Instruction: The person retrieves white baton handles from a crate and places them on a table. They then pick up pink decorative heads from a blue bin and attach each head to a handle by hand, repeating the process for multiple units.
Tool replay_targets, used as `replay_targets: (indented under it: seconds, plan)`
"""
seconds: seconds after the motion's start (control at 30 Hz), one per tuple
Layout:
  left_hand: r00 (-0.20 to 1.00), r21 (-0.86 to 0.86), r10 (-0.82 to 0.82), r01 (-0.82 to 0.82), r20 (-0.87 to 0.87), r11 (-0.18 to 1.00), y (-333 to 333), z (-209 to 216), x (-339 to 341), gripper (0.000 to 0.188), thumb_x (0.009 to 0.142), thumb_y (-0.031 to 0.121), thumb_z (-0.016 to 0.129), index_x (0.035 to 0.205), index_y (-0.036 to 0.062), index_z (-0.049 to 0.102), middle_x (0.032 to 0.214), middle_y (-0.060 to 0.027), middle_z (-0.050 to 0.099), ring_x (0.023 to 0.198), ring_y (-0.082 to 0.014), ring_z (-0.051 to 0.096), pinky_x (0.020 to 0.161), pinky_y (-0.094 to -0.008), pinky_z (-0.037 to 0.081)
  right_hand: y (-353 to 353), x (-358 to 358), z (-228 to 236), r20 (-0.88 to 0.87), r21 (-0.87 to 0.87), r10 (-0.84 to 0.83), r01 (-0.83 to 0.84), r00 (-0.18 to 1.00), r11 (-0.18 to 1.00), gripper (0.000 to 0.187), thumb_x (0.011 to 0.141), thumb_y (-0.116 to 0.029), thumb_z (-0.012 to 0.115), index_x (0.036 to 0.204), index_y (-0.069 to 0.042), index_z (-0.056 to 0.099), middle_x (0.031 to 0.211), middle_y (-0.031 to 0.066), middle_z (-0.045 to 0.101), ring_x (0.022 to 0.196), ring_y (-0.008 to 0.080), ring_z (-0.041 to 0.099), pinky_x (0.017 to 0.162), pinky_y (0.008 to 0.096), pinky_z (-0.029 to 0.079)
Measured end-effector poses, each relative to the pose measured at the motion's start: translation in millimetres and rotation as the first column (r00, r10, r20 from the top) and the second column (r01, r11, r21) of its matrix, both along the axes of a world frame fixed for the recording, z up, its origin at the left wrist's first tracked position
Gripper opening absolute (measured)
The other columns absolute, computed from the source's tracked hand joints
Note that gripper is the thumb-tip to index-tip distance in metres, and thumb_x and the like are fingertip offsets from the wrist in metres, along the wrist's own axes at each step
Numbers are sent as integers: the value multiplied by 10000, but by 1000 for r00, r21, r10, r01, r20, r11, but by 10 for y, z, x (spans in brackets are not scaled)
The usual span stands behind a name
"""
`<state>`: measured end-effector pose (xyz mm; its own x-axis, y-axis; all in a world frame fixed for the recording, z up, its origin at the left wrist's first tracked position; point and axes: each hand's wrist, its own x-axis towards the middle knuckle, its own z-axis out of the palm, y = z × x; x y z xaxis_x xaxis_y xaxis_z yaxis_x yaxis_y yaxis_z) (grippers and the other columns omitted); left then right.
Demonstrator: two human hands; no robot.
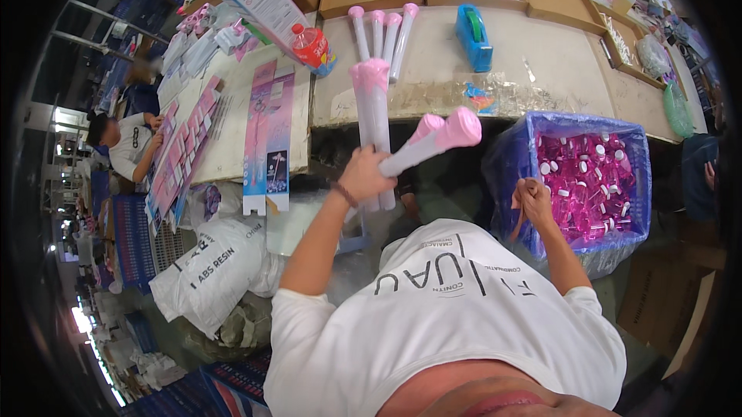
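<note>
Pink-capped, pale plastic wands [372, 112] stick out from your left hand [365, 175], fingers wrapped round them, before the cream-topped worktable [558, 40]. Your right hand [535, 202] curls beside the blue, film-lined crate [590, 121] of magenta bottles [578, 204]; whether it holds anything, I cannot tell. A blue tape dispenser [474, 44] stands beyond.

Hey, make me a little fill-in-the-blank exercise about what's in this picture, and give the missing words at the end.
The left hand grips white tubes whose tops are coloured ____. The right hand is by a crate of pink bottles whose caps are coloured ____. On the table, the tape dispenser has a body coloured ____. The drink bottle has a cap coloured ____.

Missing words: pink; white; blue; red.
</note>
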<state>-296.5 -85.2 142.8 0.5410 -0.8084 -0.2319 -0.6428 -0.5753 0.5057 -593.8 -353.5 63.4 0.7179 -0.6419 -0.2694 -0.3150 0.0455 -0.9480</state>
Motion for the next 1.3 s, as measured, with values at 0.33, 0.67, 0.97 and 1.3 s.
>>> replay_targets:
  seconds: [0.33, 0.67, 0.97, 1.3]
  plan:
    - [984, 111, -11, 31, -176, 993, -1187, -306, 2432, 576, 581, 365, 740, 1033, 14, 674, 964, -230, 665, 907, -347, 648, 831, -382, 515, -152, 53, -666, -201, -558, -82, -45, 976, 828, 314, 958, -136, 517, 668, -31, 462, 515, 47, 494, 450, 133, 544, 422, 272, 421]
    - [978, 103, 70, -51, -197, 993, -1936, -881, 3600, 501, 578, 334, 742, 936, -12, 691, 924, -213, 684, 883, -320, 667, 803, -375, 527, -31, 289, -463, -290, -398, -358, 228, 888, 889, 268, 923, -195, 569, 712, -32, 546, 588, 101, 583, 522, 257, 590, 488, 339, 447]
    - [906, 24, 320, -326, -276, 945, -1822, -874, 3509, 518, 652, 336, 749, 925, -97, 667, 888, -208, 683, 837, -280, 677, 744, -359, 519, -227, 885, -197, -172, -68, -347, 341, 922, 938, 347, 985, -215, 490, 684, -43, 501, 560, 41, 516, 477, 112, 511, 432, 240, 404]
    - [709, -135, 684, -705, -169, 697, -1671, -773, 3101, 476, 681, 328, 694, 1015, -8, 645, 1002, -231, 662, 964, -378, 634, 849, -437, 491, -1372, 1757, -80, -82, -1, 153, -154, 985, 988, 337, 967, -118, 506, 650, -23, 441, 546, 35, 449, 479, 106, 466, 424, 249, 364]
